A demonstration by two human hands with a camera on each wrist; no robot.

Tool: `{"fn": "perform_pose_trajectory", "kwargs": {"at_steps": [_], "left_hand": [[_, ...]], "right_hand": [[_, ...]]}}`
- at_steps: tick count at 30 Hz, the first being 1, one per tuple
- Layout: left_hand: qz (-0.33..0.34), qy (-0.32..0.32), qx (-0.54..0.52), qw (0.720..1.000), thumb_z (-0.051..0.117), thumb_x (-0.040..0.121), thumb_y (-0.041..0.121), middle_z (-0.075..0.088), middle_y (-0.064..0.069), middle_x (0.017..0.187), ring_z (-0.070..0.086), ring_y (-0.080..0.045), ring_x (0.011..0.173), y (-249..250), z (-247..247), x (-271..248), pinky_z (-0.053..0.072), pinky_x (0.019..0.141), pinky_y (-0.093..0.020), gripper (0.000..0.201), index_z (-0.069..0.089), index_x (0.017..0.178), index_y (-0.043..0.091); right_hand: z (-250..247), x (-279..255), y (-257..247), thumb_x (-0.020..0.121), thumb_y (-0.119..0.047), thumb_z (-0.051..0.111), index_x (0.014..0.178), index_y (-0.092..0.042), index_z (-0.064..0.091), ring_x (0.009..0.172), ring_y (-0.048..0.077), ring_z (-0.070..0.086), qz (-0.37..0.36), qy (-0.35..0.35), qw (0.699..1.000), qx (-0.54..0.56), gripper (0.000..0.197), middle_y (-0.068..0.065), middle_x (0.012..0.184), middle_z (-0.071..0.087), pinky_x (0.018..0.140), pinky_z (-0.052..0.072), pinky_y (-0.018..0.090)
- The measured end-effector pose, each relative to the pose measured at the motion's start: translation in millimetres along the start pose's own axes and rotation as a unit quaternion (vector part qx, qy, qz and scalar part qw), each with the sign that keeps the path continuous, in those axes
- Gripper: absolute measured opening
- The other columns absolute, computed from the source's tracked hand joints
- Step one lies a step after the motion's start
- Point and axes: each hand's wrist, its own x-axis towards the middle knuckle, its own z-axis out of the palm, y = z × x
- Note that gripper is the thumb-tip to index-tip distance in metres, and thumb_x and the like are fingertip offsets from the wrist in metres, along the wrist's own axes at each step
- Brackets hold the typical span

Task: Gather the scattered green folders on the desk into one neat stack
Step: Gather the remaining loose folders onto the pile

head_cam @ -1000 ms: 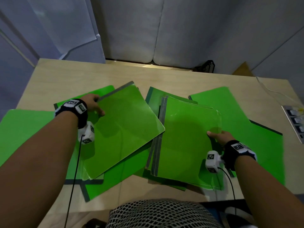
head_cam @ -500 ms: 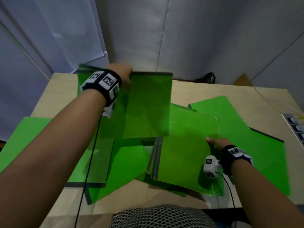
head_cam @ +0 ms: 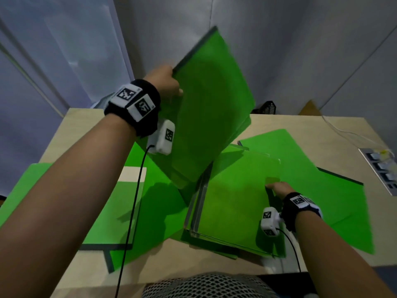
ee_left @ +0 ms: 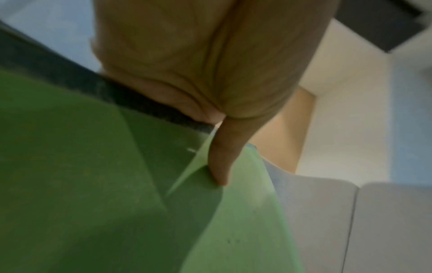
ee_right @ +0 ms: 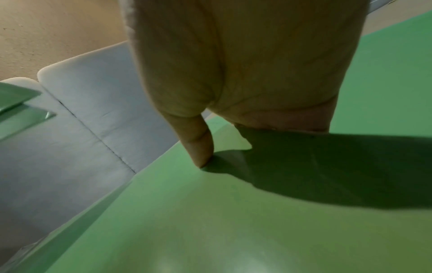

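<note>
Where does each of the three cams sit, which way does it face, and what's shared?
Head: worn on the head, looks forward and down at the desk; both forearms, left hand and right hand show.
Left wrist: looks along the left hand at the lifted folder; palm and thumb show.
Right wrist: looks along the right hand at the stack; palm and thumb show.
Shared: head and left wrist both show the lifted folder.

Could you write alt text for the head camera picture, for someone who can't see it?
A person's left hand lifts a green folder off a wooden desk, tilted up over a small stack of folders that the right hand holds. More green folders lie scattered around.
</note>
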Motion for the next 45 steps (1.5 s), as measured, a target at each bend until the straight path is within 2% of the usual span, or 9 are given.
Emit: {"fn": "perform_pose_trajectory", "kwargs": {"at_steps": [3,6,10,16,26,36,39,42,45], "left_hand": [[-0.067,-0.028,-0.053,0.996,0.064,0.090,0.018,0.054,-0.021,0.131,0.054,-0.034,0.120,-7.3,45.4,-4.3,0.044,0.091,-0.037,0.050,0.048,0.131,-0.004],[-0.139,-0.075,-0.064,0.985,0.057,0.092,0.014,0.052,-0.021,0.135,0.052,-0.034,0.123,-23.2,123.4,-18.2,0.043,0.096,-0.036,0.046,0.043,0.133,-0.004],[-0.226,-0.139,-0.087,0.960,0.050,0.096,0.017,0.052,-0.018,0.133,0.053,-0.033,0.122,-38.4,204.5,-46.9,0.045,0.096,-0.035,0.044,0.042,0.133,-0.005],[-0.117,-0.204,0.097,0.967,0.051,0.085,0.058,0.034,-0.017,0.143,0.032,-0.035,0.135,-46.2,235.1,-67.5,0.037,0.106,-0.048,0.072,0.041,0.137,0.008],[-0.240,-0.194,0.048,0.950,0.022,0.085,0.075,-0.015,-0.009,0.161,-0.013,-0.039,0.146,-123.4,233.6,-93.4,0.007,0.110,-0.068,0.094,-0.002,0.154,0.016],[-0.036,-0.267,0.072,0.960,0.020,0.092,0.067,0.004,-0.003,0.162,0.002,-0.030,0.149,-108.9,236.3,-81.8,0.018,0.115,-0.059,0.077,0.026,0.150,0.016],[-0.016,-0.231,-0.001,0.973,0.035,0.095,0.057,0.033,-0.009,0.154,0.032,-0.029,0.142,-118.1,222.2,-85.0,0.032,0.113,-0.047,0.064,0.038,0.144,0.016],[-0.109,-0.051,0.008,0.993,0.055,0.090,0.045,0.040,-0.011,0.149,0.042,-0.029,0.134,-148.6,209.8,-85.1,0.037,0.109,-0.047,0.064,0.036,0.143,0.015],[-0.312,-0.088,0.074,0.943,0.060,0.082,0.056,-0.001,-0.012,0.161,0.003,-0.040,0.147,-177.7,201.9,-88.8,0.016,0.113,-0.063,0.098,0.005,0.153,0.016]], "right_hand": [[0.4,-1.7,1.5,0.097,-0.023,0.046,0.118,0.007,0.052,0.080,0.029,0.054,0.015,-0.024,0.994,0.103,0.037,0.016,0.095,0.056,0.080,0.044,0.039],[-1.0,-6.8,4.6,0.096,-0.052,0.038,0.150,-0.016,0.024,0.138,0.033,0.032,0.026,-0.054,0.976,0.208,0.067,0.012,0.152,0.031,0.111,0.023,0.049],[-3.2,-7.3,8.4,0.081,-0.073,0.045,0.152,-0.025,0.018,0.145,0.035,0.017,0.007,-0.061,0.981,0.183,0.090,0.010,0.160,0.013,0.112,0.017,0.056],[6.3,12.1,15.1,0.023,-0.066,0.086,0.148,-0.015,0.025,0.134,0.042,0.036,-0.014,-0.023,0.996,0.084,0.148,0.016,0.152,0.032,0.100,0.036,0.061],[8.6,0.7,3.8,0.072,-0.037,0.078,0.151,-0.019,0.017,0.132,0.047,0.034,0.036,0.001,0.998,0.050,0.101,0.020,0.152,0.027,0.091,0.042,0.059],[10.2,3.7,9.2,0.075,-0.038,0.076,0.150,-0.013,0.018,0.135,0.045,0.032,0.021,0.010,0.999,0.046,0.099,0.021,0.152,0.026,0.104,0.035,0.059],[11.8,2.7,7.4,0.071,-0.040,0.078,0.150,-0.015,0.020,0.133,0.046,0.034,0.022,0.015,0.999,0.046,0.101,0.022,0.151,0.028,0.102,0.037,0.060],[12.8,2.7,6.7,0.071,-0.039,0.078,0.150,-0.011,0.019,0.133,0.046,0.034,0.021,0.015,0.999,0.039,0.102,0.023,0.150,0.029,0.102,0.036,0.060],[12.4,4.3,5.9,0.073,-0.037,0.077,0.150,-0.007,0.020,0.132,0.047,0.035,0.028,0.015,0.999,0.041,0.100,0.025,0.150,0.030,0.104,0.036,0.058]]}}
